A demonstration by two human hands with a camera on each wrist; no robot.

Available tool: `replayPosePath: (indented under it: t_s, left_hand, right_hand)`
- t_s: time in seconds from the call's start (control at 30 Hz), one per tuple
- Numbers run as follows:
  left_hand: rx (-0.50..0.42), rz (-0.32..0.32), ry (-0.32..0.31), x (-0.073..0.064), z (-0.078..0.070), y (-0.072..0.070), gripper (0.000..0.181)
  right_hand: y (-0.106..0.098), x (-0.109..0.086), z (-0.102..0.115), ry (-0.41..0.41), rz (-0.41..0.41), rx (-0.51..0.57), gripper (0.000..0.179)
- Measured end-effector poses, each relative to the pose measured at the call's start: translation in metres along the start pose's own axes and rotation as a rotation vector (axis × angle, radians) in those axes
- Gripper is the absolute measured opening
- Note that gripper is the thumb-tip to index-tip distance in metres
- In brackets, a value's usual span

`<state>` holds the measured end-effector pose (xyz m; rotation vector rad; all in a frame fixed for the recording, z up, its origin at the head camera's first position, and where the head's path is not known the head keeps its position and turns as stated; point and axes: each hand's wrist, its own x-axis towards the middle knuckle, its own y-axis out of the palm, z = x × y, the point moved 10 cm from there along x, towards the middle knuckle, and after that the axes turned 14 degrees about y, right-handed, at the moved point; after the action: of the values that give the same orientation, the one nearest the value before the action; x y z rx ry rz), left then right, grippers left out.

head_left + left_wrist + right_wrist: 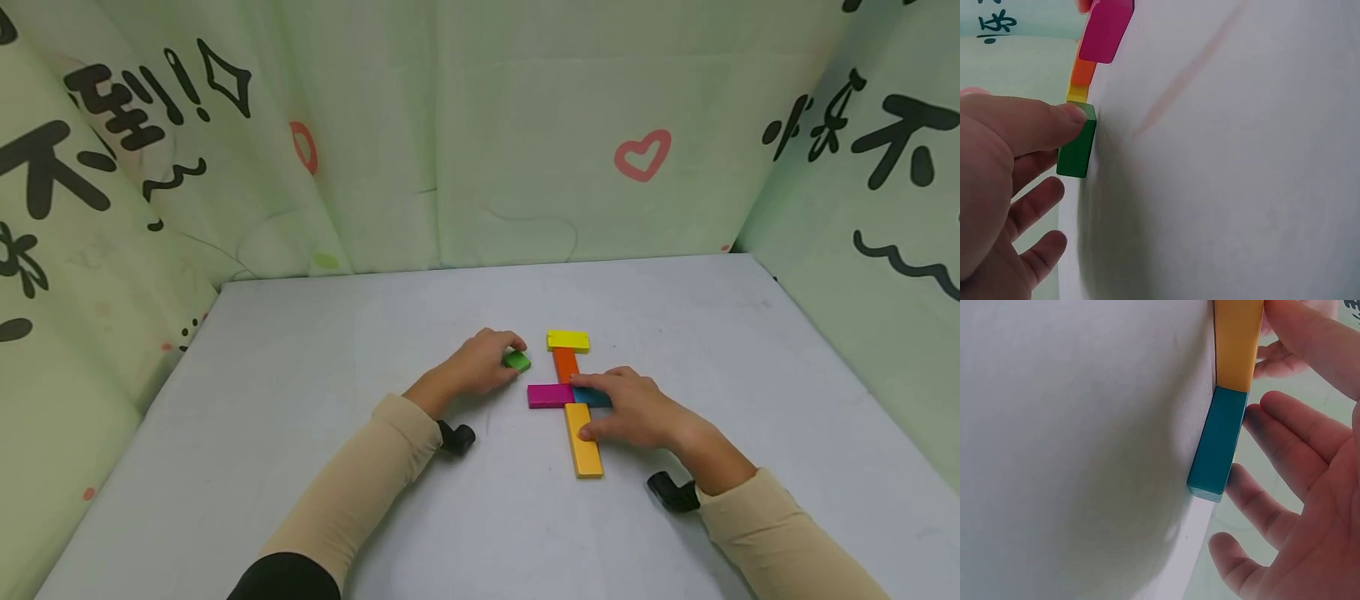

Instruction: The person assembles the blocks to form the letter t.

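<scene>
My left hand (pixel 480 364) pinches a small green block (pixel 1074 153) between thumb and fingers, just left of a flat figure of coloured blocks. A yellow block (pixel 567 340) lies across the figure's far end, with an orange block (pixel 564 364) below it. Magenta (pixel 546 397) and teal (pixel 1217 440) blocks form a crossbar, and an amber block (pixel 585 457) runs toward the near side. Over the teal block lies my right hand (pixel 637 408), its thumb on the amber block and fingertips at the crossbar. Part of the teal block is hidden beneath it in the head view.
The blocks lie on a white tabletop (pixel 300 400). Pale green curtains (pixel 517 150) with black characters and red hearts enclose the back and both sides. Black wrist mounts (pixel 456 437) sit below both cuffs.
</scene>
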<state>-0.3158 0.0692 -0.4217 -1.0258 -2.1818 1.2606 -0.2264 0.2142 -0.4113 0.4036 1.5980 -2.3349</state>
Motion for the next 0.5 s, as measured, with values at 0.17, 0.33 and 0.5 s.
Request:
replayPosePath:
  t_s: [0.17, 0.33, 0.5]
  left_hand:
    - [-0.027, -0.016, 0.012, 0.0012, -0.0004, -0.0001, 0.038]
    - [-0.064, -0.038, -0.012, -0.0015, 0.0015, -0.0031, 0.037]
    - [-0.081, -0.046, -0.022, -0.0065, -0.0004, -0.0061, 0.035]
  right_hand:
    - [-0.0003, -0.0001, -0.0002, -0.001, -0.003, -0.002, 0.075]
    - [-0.0003, -0.0001, -0.0003, 0.001, -0.003, -0.003, 0.075]
    - [0.0001, 0.0002, -0.0008, 0.002, 0.0, -0.004, 0.075]
